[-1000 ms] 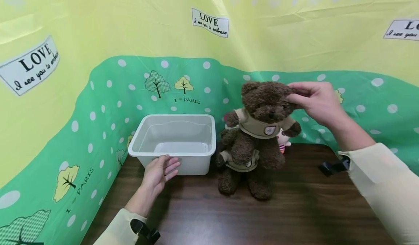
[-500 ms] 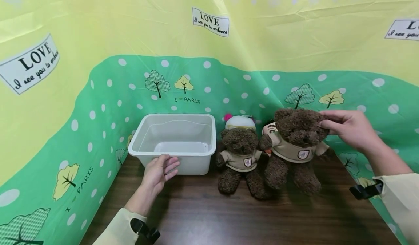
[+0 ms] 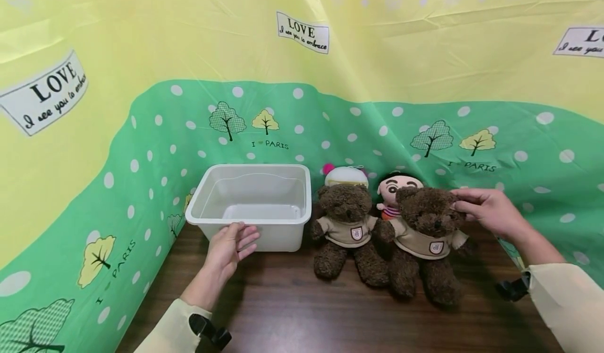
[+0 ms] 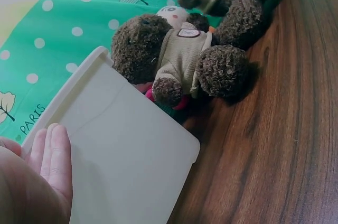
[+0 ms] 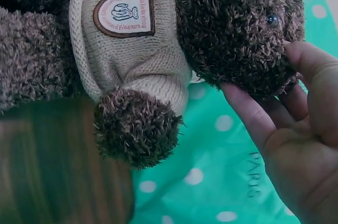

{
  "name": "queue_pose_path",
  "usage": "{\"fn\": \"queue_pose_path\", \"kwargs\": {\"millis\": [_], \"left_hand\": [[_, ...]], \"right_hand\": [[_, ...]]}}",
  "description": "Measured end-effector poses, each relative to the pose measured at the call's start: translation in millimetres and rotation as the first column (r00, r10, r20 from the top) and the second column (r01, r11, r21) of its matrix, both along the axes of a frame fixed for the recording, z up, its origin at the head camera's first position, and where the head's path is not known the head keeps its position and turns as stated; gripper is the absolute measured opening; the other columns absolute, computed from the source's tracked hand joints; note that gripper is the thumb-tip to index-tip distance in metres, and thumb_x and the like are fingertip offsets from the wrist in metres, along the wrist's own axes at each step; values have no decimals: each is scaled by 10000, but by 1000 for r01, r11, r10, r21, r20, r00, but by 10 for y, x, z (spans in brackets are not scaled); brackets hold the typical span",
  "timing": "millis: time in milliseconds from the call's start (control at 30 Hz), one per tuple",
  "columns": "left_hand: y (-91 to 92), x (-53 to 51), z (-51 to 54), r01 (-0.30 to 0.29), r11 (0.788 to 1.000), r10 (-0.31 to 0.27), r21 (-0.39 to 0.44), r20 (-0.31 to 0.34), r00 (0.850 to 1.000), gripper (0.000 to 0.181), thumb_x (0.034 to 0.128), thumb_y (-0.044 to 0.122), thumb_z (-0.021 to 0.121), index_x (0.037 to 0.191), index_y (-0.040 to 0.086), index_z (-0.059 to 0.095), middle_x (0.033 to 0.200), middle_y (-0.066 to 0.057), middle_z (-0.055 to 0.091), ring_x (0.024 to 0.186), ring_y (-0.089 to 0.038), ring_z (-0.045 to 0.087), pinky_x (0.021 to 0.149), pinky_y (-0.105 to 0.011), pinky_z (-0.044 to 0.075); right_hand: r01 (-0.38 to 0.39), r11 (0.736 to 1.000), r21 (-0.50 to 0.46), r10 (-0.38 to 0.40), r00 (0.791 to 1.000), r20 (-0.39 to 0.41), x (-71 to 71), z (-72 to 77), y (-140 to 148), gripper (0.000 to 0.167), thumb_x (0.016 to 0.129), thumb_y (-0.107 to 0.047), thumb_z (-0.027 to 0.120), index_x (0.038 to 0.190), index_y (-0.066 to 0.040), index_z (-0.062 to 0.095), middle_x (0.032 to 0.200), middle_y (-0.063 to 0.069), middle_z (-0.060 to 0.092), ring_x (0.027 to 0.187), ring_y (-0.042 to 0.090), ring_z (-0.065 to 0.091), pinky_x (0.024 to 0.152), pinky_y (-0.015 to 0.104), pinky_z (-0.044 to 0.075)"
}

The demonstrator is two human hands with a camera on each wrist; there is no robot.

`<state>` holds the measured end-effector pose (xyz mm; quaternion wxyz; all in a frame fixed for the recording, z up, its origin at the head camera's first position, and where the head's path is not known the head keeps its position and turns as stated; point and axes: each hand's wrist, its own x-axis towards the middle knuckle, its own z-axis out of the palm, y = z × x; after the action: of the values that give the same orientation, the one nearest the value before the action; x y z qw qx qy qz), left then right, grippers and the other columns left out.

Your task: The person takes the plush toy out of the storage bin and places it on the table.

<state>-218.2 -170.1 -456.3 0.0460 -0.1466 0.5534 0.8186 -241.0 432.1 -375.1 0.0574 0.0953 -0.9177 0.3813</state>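
In the head view my left hand holds the front rim of a pale grey plastic tub, thumb at the rim and fingers in front of the wall. My right hand pinches the side of the head of a dark brown teddy bear in a beige sweater with a badge. The right wrist view shows the thumb near the bear's eye and the fingers under its head. A matching teddy bear sits between that bear and the tub, not touched by either hand.
Behind the bears are a doll with thick eyebrows and a white-topped toy with a pink pompom, mostly hidden. All stand on a dark wooden table. A green and yellow printed cloth rises behind and at the left.
My right hand has carried its teddy bear rightward from in front of the other bear, then lower toward the table, uncovering the doll behind. My left hand and the tub have stayed put.
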Motion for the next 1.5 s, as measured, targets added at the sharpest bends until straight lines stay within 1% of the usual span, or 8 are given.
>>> {"fn": "queue_pose_path", "kwargs": {"millis": [233, 533, 667, 800, 900, 1033, 1200, 1500], "left_hand": [[-9, -19, 1, -1, 1000, 1, 4, 2, 1000, 263, 1026, 230, 551, 1209, 43, 522, 1062, -56, 785, 923, -160, 768, 844, -381, 625], [-25, -10, -2, 6, 1000, -6, 2, 2, 1000, 272, 1034, 231, 541, 1226, 39, 518, 1008, -17, 787, 913, -141, 766, 826, -356, 627], [-41, -21, -3, 7, 1000, -7, 0, 1, 1000, 286, 1033, 234, 542, 1234, 31, 525, 1049, -43, 785, 923, -147, 766, 862, -381, 622], [-53, -33, 2, -1, 1000, 1, 0, 13, 1000, 317, 1028, 234, 544, 1264, 22, 544, 1127, -89, 770, 938, -159, 766, 904, -404, 610], [-65, -17, 7, 1, 1000, -1, -2, 22, 1000, 344, 1026, 235, 543, 1290, 15, 536, 1120, -81, 769, 953, -163, 763, 904, -391, 609], [-86, 17, 18, 8, 1000, -8, -3, 19, 1000, 350, 1032, 242, 541, 1298, 16, 517, 1094, -53, 772, 977, -166, 759, 909, -379, 606], [-103, 38, 32, 8, 1000, -8, 9, 13, 1000, 336, 1039, 243, 541, 1292, 22, 514, 1095, -51, 770, 972, -158, 758, 903, -367, 607], [-135, 55, 31, 42, 999, -41, -16, 19, 999, 336, 1047, 290, 547, 1283, 51, 521, 1205, -109, 742, 1006, -192, 755, 921, -413, 602]], "right_hand": [[-32, 999, 10, 32, 998, 46, -66, -269, -79, 476, 1013, -238, 668, 1383, 51, 590, 1067, -333, 638, 807, 26, 701, 627, 327, 594], [-12, 1000, 23, 11, 997, 73, -69, -358, -186, 521, 1038, -291, 623, 1435, 36, 534, 1288, 321, 623, 819, 54, 704, 671, 312, 607], [18, 999, 42, -20, 998, 60, -44, -343, -236, 518, 1045, -327, 603, 1444, -5, 533, 1240, 272, 638, 793, 113, 670, 626, 324, 557], [35, 996, 77, -38, 999, 36, -46, -321, -260, 508, 1048, -355, 590, 1453, -53, 541, 1253, 227, 647, 862, -61, 576, 637, 301, 484], [39, 995, 94, -43, 998, 43, -51, -327, -262, 530, 1051, -396, 573, 1462, -63, 533, 1391, 248, 582, 1111, 67, 610, 811, 415, 518], [47, 995, 87, -54, 996, 73, -63, -341, -280, 563, 1042, -458, 563, 1458, -79, 530, 1462, 260, 516, 1335, 507, 440, 914, 613, 459], [52, 995, 91, -59, 996, 71, -61, -318, -301, 576, 1032, -477, 574, 1453, -87, 537, 1491, 265, 486, 1349, 524, 418, 870, 554, 456], [57, 993, 105, -64, 996, 59, -29, -235, -296, 581, 1019, -479, 600, 1446, -89, 548, 1537, 286, 443, 1385, 584, 350, 936, 720, 385]]}}
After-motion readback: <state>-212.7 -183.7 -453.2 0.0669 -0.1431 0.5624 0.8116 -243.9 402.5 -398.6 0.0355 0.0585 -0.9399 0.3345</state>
